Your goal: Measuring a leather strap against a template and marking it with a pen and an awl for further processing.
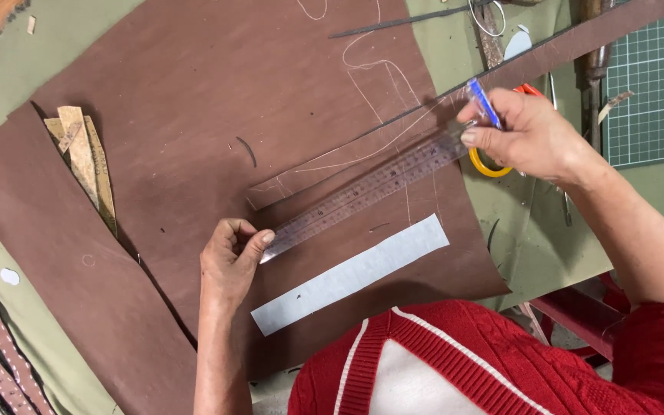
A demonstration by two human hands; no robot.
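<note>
Ruler (363,192) lies on the leather sheet (194,100), paper strip (351,274) just below it

L hand (228,261) pinching, R hand (528,138) clenched.
</note>
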